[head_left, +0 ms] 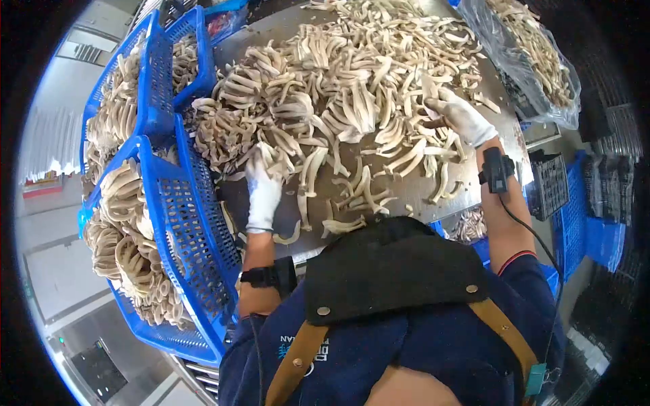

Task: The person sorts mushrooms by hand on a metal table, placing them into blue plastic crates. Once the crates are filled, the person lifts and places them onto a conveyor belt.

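A big heap of long pale mushrooms [352, 101] with grey-brown caps covers the metal table [284, 210]. My left hand [263, 189], in a white glove, is at the heap's near left edge, its fingers closed round a few mushrooms [276, 162]. On the right side of the heap, my right hand [464, 116], also gloved in white, has its fingers curled about a mushroom [430, 91]; the fingertips are partly hidden. Loose mushrooms [362, 193] lie scattered on the metal between my hands and my body.
Blue perforated baskets [196, 230] filled with mushrooms stand along the left. A clear plastic bag [501, 47] holding mushroom pieces is at the far right. Below it are a black crate [548, 183] and a blue crate [574, 210]. A cable [535, 233] runs from my right wrist.
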The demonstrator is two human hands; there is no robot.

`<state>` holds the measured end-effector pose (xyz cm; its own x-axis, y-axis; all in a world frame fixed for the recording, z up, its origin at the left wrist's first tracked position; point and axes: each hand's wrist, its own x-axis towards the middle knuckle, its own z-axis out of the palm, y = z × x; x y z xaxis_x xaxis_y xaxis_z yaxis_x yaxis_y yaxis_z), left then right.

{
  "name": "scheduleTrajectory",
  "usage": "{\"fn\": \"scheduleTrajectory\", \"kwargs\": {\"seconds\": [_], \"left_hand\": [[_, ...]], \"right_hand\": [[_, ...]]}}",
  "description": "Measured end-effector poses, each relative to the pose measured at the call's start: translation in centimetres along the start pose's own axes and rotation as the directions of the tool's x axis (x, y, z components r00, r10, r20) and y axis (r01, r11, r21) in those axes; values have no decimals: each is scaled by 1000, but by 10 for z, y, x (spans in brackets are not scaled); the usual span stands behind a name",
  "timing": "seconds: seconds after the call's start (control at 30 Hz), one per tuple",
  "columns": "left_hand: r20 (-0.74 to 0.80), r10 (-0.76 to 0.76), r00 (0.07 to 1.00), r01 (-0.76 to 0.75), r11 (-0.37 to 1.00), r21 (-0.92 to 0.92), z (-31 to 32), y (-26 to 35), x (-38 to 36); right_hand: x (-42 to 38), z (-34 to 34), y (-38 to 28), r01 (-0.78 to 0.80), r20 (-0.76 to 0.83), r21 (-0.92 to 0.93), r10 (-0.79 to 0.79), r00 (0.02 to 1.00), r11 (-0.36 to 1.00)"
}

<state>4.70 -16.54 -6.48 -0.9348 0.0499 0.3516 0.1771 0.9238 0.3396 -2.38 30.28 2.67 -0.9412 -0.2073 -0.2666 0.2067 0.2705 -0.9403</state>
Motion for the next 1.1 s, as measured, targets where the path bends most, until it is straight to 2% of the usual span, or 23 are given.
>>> {"fn": "scheduleTrajectory", "kwargs": {"seconds": [0.03,0.1,0.13,0.17,0.2,0.3,0.33,0.4,0.43,0.47,0.57,0.6,0.7,0.73,0.8,0.83,0.87,0.9,0.93,1.0,1.03,1.07,1.1], "left_hand": [[181,-85,980,110,985,-130,-13,20,0],[327,9,945,95,949,-301,-14,53,2],[442,6,897,173,915,-364,-8,64,2],[527,-4,850,93,985,-143,15,61,0],[592,-26,805,-22,997,74,41,57,9],[674,-223,705,305,952,-3,47,76,47],[665,-165,728,475,821,-316,41,76,51],[786,-64,614,762,307,-570,29,91,56],[817,20,576,814,71,-576,32,92,54],[779,64,624,782,-74,-619,28,103,50],[806,61,588,795,-229,-562,17,137,39],[825,76,560,825,-137,-548,22,131,36],[831,87,549,824,-221,-521,23,124,23],[821,87,564,812,-242,-532,18,122,21],[821,75,566,797,-305,-522,8,116,19],[832,60,551,820,-225,-527,18,109,14],[846,45,531,841,-143,-521,27,102,7],[799,81,596,794,-214,-570,27,121,5],[800,127,587,809,-120,-575,21,123,7],[799,-29,600,782,-189,-594,20,106,7],[768,-103,632,739,-218,-637,26,97,4],[762,-125,635,771,45,-635,34,84,-3],[750,-179,636,771,188,-609,20,93,-5]], "right_hand": [[-7,0,-10,-83,12,-42,84,996,996],[-1,1,6,205,-24,-432,-239,971,878],[12,2,18,27,-16,-497,-41,999,867],[18,4,30,-85,-172,-792,-87,981,604],[17,6,30,-9,-207,-690,-185,961,724],[15,29,17,194,-375,-523,-428,822,830],[22,28,52,178,-268,-875,-756,598,451],[24,45,70,75,-505,-473,-340,794,878],[9,73,43,7,-521,-8,-10,853,1000],[8,89,81,176,-376,443,4,927,879],[-6,130,66,-1,199,92,-17,980,996],[-24,156,15,-161,263,304,80,961,939],[-20,173,29,70,159,207,-104,982,976],[-21,166,30,-223,293,581,55,955,783],[-12,155,37,-41,101,538,-16,995,842],[-18,151,24,-93,140,367,44,989,926],[-27,163,10,-98,251,576,-62,966,811],[-22,168,16,56,258,322,-144,955,945],[-20,168,21,-32,273,447,-102,957,894],[-24,165,18,-60,197,694,-110,974,718],[-20,163,36,55,204,459,-165,965,887],[-20,161,56,168,229,190,-210,951,967],[-23,149,49,207,439,-128,-132,889,970]]}}
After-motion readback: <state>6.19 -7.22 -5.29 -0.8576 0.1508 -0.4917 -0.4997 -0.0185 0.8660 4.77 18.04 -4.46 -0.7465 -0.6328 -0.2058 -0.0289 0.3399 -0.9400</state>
